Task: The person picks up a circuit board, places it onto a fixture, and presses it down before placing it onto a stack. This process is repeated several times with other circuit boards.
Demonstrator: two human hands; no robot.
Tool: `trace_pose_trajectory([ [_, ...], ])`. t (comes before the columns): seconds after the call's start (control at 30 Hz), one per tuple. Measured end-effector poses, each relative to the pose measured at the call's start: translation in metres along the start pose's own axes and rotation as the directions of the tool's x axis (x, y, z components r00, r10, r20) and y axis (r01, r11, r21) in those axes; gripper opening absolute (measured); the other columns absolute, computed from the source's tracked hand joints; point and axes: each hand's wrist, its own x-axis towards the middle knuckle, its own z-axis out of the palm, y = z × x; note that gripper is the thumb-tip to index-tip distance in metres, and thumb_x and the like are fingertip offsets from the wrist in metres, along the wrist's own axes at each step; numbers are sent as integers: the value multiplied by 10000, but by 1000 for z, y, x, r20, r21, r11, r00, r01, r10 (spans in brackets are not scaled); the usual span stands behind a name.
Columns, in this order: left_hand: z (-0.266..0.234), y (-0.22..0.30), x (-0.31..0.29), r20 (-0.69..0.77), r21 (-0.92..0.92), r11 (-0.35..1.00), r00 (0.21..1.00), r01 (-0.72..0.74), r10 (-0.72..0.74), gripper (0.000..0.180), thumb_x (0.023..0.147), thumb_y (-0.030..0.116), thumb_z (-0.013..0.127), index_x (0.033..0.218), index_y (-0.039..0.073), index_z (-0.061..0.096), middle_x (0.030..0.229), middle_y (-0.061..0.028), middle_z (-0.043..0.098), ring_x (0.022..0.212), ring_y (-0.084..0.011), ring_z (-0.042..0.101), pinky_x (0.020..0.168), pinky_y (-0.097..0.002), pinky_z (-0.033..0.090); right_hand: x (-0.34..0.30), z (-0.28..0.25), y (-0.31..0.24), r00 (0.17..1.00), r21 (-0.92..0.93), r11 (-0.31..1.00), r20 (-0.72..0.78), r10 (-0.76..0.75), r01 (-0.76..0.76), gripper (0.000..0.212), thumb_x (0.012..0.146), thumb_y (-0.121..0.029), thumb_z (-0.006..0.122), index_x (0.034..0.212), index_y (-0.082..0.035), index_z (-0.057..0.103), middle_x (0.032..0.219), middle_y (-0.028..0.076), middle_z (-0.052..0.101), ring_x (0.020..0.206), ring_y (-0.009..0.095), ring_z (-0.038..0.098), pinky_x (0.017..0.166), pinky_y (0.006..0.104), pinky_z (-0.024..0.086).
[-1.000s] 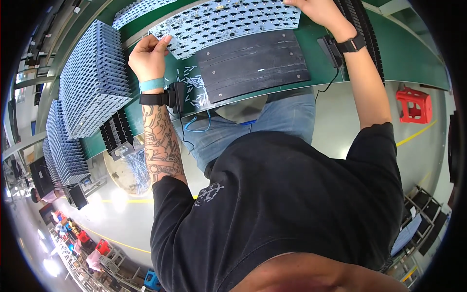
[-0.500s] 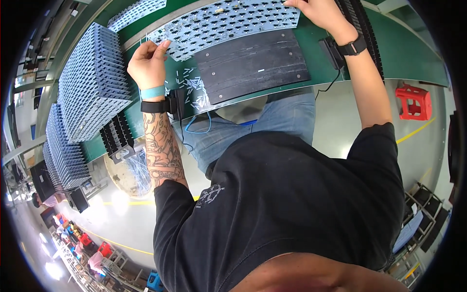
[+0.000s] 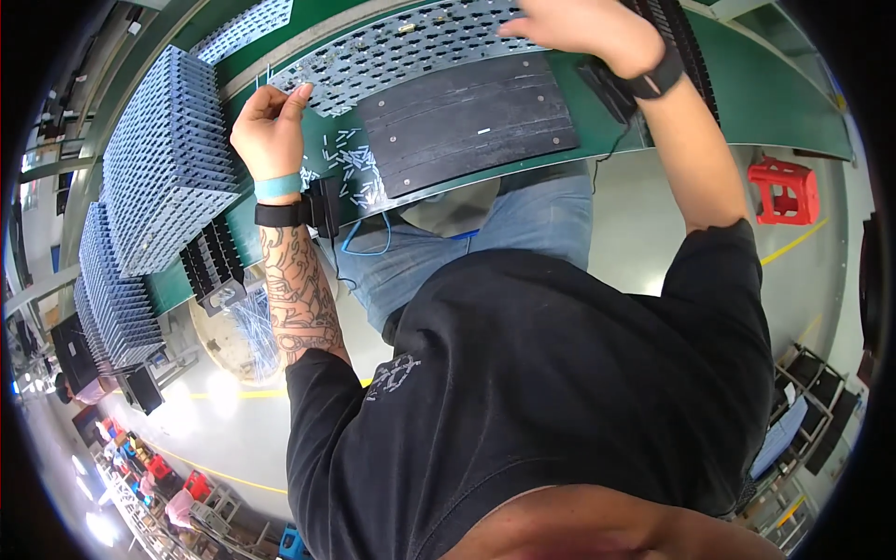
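Two hands [image 3: 271, 131] [image 3: 583, 23] rest on a perforated grey tray [image 3: 401, 51].

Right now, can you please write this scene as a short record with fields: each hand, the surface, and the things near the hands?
Left hand: raised over the green bench, fingers pinched at small thin pale pieces; whether it grips one is hard to tell
Right hand: on the perforated grey tray, partly cut off at the top edge
Surface: green bench
Centre: black mat
Loose parts: small pale pins between left hand and mat
Left side: stacks of grey trays
Floor: red stool
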Motion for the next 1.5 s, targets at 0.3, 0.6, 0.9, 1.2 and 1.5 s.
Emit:
trace_pose_trajectory([
  [0.3, -40, 85, -71, -164, 71, 993, 980, -97, 108, 316, 933, 127, 763, 1209, -20, 718, 1120, -136, 746, 960, -163, 702, 810, -292, 565, -30, -28, 44, 980, 389, 900, 62, 190, -199, 192, 827, -144, 735, 903, 20, 668, 826, 252, 661, 834, 457, 654, 708, 499, 515],
  [0.6, -72, 8, -166, -280, 18, 985, 946, 173, -161, 173, 987, 96, 704, 1095, -37, 730, 958, -59, 726, 828, -99, 647, 751, -233, 524, -199, 71, 57, 699, 881, -216, 467, 541, -422, 289, 1018, -139, 653, 1262, 16, 643, 1109, 71, 753, 917, 92, 709, 842, 255, 555],
  [0.9, -46, -1, -157, -275, 148, 983, 959, 112, -68, 122, 970, 94, 715, 994, -21, 750, 833, -33, 704, 652, -61, 547, 591, -219, 444, -184, 97, 23, 689, 898, -149, 415, 594, -413, 250, 1018, -115, 649, 1209, 45, 663, 1107, 84, 753, 924, 100, 703, 843, 251, 548],
  [1.2, -60, -5, -178, -342, 45, 991, 934, 130, -107, 112, 959, 79, 721, 992, -24, 749, 774, -20, 664, 619, -62, 498, 558, -211, 391, -123, 106, -41, 746, 894, -56, 403, 530, -444, 255, 1009, -96, 664, 1198, 76, 661, 1050, 103, 759, 883, 109, 711, 792, 271, 567],
  [1.5, -83, -15, -199, -397, 2, 992, 911, 124, -113, 93, 949, 67, 720, 969, -22, 740, 764, -30, 651, 628, -77, 508, 545, -233, 375, -36, 141, -166, 841, 928, -66, 361, 404, -367, 220, 1013, -96, 662, 1156, 70, 677, 1041, 90, 757, 880, 101, 701, 789, 269, 564],
])
